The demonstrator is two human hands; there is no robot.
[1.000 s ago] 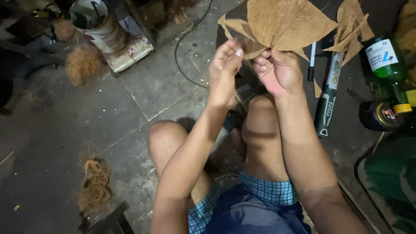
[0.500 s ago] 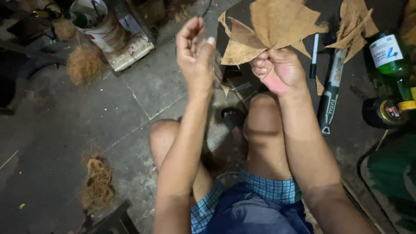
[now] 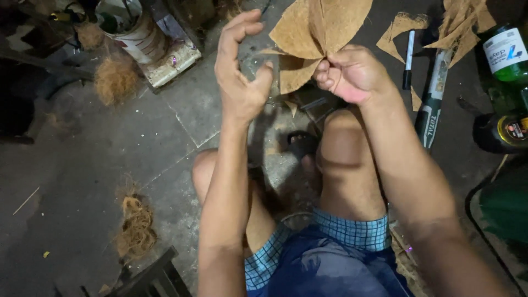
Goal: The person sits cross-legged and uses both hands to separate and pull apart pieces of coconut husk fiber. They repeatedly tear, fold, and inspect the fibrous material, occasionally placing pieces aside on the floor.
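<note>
Currently, per item:
right hand: right hand is raised over the right knee, grip closed tight on the gathered base of a bunch of brown fibrous coconut-husk sheets.
husk sheets: fanned out like pointed petals above the fist, far centre of the view, up in the air over the floor; one petal tip points left toward the other hand.
left hand: left hand is raised just left of the bunch, grip loosely open, fingers curled, thumb out toward the lower petal; nothing held, not clearly touching the sheets.
floor: grey concrete floor with clumps of loose brown fibre near left and another far left.
far left: white plastic bucket standing on a pale flat block.
right side: more cut husk pieces far right, a black-and-white marker pen, a long green-handled tool, a green glass bottle with a pale label.
body: person seated, knees up, blue checked shorts near centre.
</note>
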